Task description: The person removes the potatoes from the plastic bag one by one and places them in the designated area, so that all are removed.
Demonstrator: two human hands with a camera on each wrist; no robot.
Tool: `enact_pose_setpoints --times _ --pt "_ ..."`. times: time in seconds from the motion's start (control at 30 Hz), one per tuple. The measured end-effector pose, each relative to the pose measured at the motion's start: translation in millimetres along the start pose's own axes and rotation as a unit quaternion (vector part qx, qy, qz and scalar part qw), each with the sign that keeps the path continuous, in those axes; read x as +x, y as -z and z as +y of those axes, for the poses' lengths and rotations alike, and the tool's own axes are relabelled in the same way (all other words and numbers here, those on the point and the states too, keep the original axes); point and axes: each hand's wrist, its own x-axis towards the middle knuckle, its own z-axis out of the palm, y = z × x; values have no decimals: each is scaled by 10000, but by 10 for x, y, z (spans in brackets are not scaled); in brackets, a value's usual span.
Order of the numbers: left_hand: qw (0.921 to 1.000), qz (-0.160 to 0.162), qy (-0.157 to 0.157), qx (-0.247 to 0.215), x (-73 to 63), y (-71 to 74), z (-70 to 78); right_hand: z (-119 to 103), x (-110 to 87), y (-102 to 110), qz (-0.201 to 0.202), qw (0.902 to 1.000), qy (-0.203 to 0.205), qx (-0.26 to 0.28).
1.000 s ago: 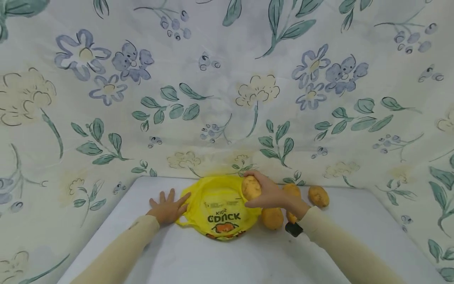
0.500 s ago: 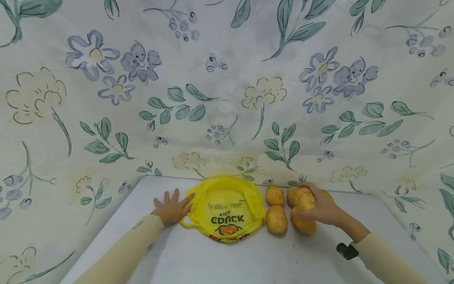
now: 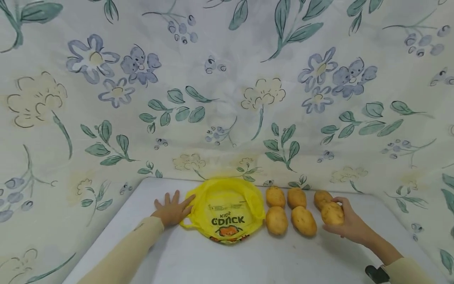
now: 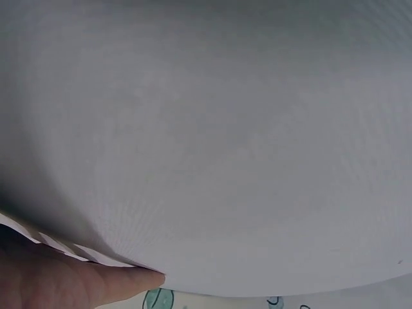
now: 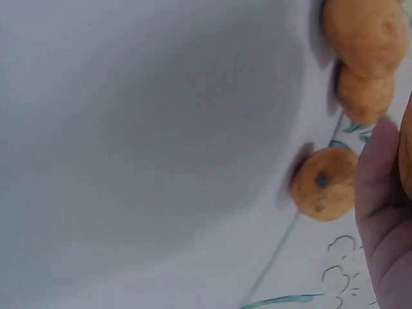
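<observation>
At the right of the head view, my right hand [image 3: 351, 225] grips a potato [image 3: 332, 213] between thumb and fingers. Behind it, partly covered, lies another potato [image 3: 322, 198]. In the right wrist view the thumb side of my right hand [image 5: 383, 212] shows, with only a sliver of the held potato [image 5: 407, 154] at the edge. My left hand [image 3: 171, 210] is spread flat on the table, its thumb and fingertips at the left edge of a yellow plastic bag [image 3: 227, 197]. The left wrist view shows mostly white tabletop [image 4: 212, 161] and part of my left hand [image 4: 71, 280].
Several potatoes stand in two rows right of the bag, with a front potato [image 3: 276, 220] by the bag's right edge and another potato [image 3: 304, 221] beside it. A flower-patterned cloth [image 3: 227, 118] rises behind the white table [image 3: 248, 264].
My right hand has carried the potato from over the bag's right edge, past the other potatoes, to the far right and down. My left hand stays in place.
</observation>
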Motion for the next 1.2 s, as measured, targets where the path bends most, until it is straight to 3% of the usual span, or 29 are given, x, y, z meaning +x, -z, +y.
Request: enact_pose_setpoints --times 0.27,0.5,0.63,0.8,1.07,1.2 --pt "9998 56 57 159 94 -32 -22 169 -59 -36 494 9938 523 -849" --pt "9992 9 52 -390 195 99 -35 186 -53 -75 614 9883 704 -1205" --pt "9986 11 101 -521 247 139 -68 213 -13 -95 356 9931 365 -1056" --pt "9980 287 -259 -490 285 127 -126 278 -6 -134 26 9927 -180 -1196" --pt "9899 530 -630 -1152 261 193 -142 227 37 -201 245 9891 20 -1455" --pt "9883 618 -810 -1134 238 221 -142 177 39 -202 299 9867 28 -1596"
